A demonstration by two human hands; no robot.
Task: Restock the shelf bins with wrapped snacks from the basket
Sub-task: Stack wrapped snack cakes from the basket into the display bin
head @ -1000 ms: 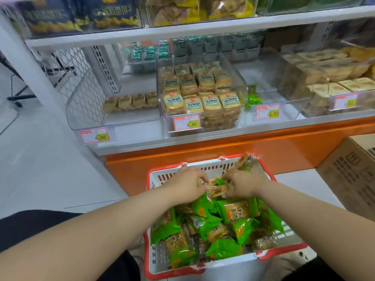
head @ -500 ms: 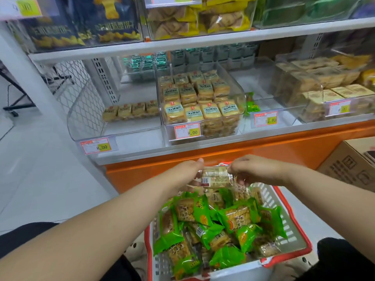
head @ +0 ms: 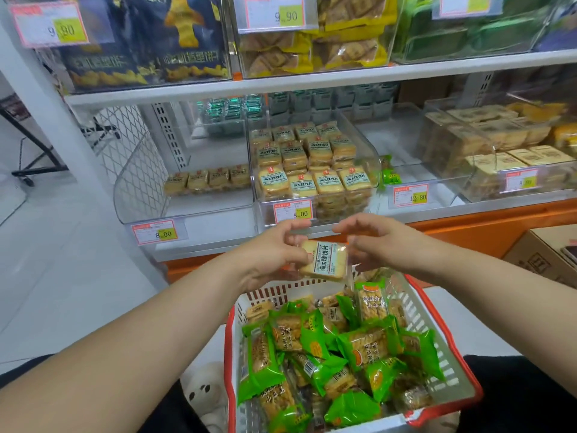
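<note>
Head view: my left hand pinches a wrapped toast snack by its left edge above the far end of the basket. The label faces me, its printed text running bottom to top, the long axis tilted slightly right. My right hand hovers beside it, fingers loosely curled, holding nothing.
</note>
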